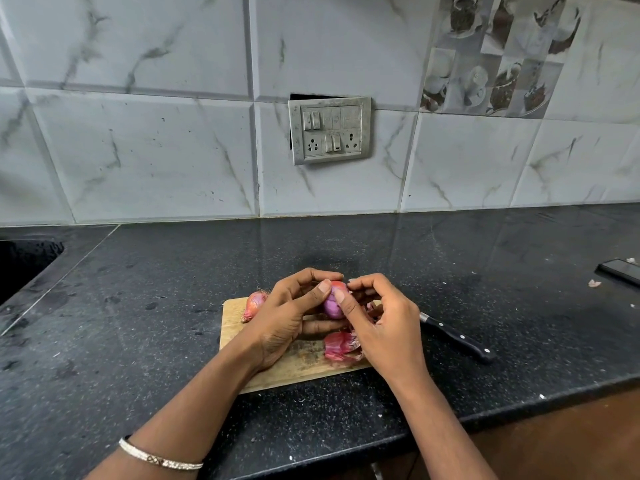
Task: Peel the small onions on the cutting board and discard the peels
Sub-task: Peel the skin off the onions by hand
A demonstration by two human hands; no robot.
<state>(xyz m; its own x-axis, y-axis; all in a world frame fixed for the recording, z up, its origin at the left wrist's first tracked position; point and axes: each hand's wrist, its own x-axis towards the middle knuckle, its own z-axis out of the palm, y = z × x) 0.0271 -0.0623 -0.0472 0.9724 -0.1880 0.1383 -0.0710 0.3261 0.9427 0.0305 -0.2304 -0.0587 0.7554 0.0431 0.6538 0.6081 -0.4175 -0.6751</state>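
One half-peeled onion (pixel 333 304) is held just above the cutting board (pixel 277 372), the left hand (pixel 294 317) curled round it and the right hand (pixel 384 327) pinching its skin. Squeezed too hard, the slick bulb could pop free and roll off the board; loose peels (pixel 341 346) on its near right could scatter.

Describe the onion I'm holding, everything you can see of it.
The small onion looks mostly peeled: glossy pale purple, with a reddish patch of skin at its top. The left hand grips it above the wooden cutting board, and the thumb and fingers of the right hand pinch at its upper side.
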